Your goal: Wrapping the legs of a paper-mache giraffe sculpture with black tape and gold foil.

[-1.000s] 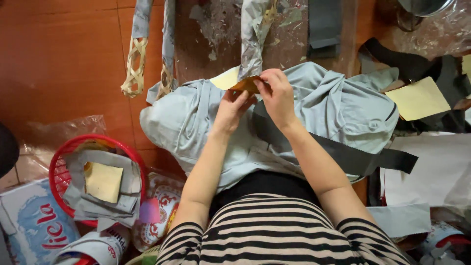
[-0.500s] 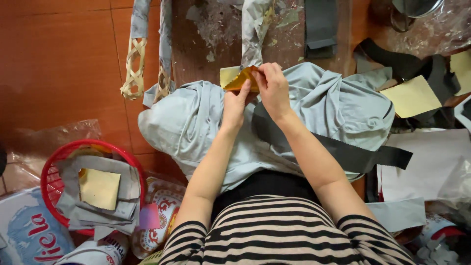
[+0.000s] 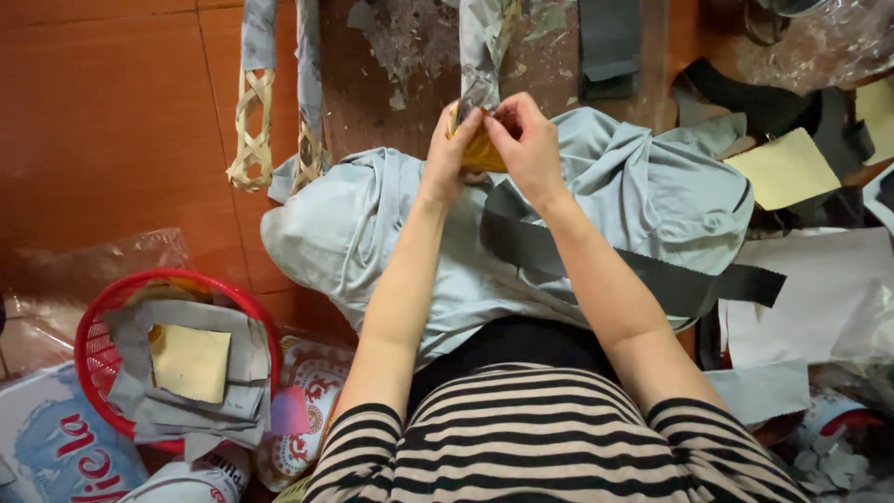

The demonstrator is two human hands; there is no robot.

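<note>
At the far left, a round red plastic basket point(image 3: 93, 321) sits on the orange tiled floor point(image 3: 102, 121), filled with grey paper sheets point(image 3: 228, 391) and one pale yellow square sheet point(image 3: 191, 361) on top. Above it and a little to the right, two woven bamboo strips wrapped in grey paper point(image 3: 253, 130) hang down side by side. A pale blue rumpled cloth point(image 3: 345, 233) spreads over the person's lap. Over its upper middle, the left hand point(image 3: 449, 154) pinches the left edge of a small folded golden-yellow paper piece point(image 3: 482, 151), its grip closed on that piece. The right hand point(image 3: 526, 140) touches it from the other side, fingertips clenched on the same piece, so the paper sits between both hands, just above the cloth. A dark grey fabric strap point(image 3: 652, 275) runs across the cloth under the right forearm. Farther right, another pale yellow square sheet point(image 3: 787, 168) lies on black fabric scraps point(image 3: 819, 121).
</note>
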